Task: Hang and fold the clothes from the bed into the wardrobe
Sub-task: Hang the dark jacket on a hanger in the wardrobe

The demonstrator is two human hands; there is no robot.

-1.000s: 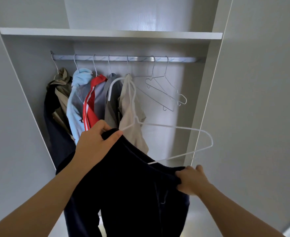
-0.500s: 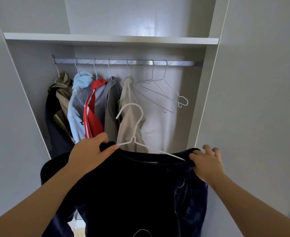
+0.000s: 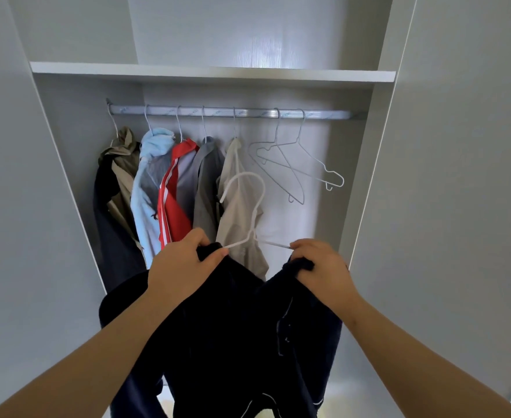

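A dark navy garment (image 3: 236,327) hangs from both my hands in front of the open wardrobe. My left hand (image 3: 182,263) grips its left shoulder, and my right hand (image 3: 320,267) grips its right shoulder. A white wire hanger (image 3: 248,206) sits inside the garment; its hook and neck stick up between my hands, its arms hidden under the cloth. Above is the metal rail (image 3: 248,111).
Several garments hang on the rail's left half: khaki (image 3: 118,176), light blue (image 3: 148,182), red with white stripes (image 3: 172,200), grey (image 3: 209,182), cream (image 3: 236,212). Two bare wire hangers (image 3: 296,167) hang at right. A shelf (image 3: 212,72) spans above. Wardrobe doors stand open on both sides.
The hanger has turned upright and slid into the garment. My right hand moved up and inward onto the right shoulder. The garment now hangs from both shoulders, with its neckline dipping between my hands.
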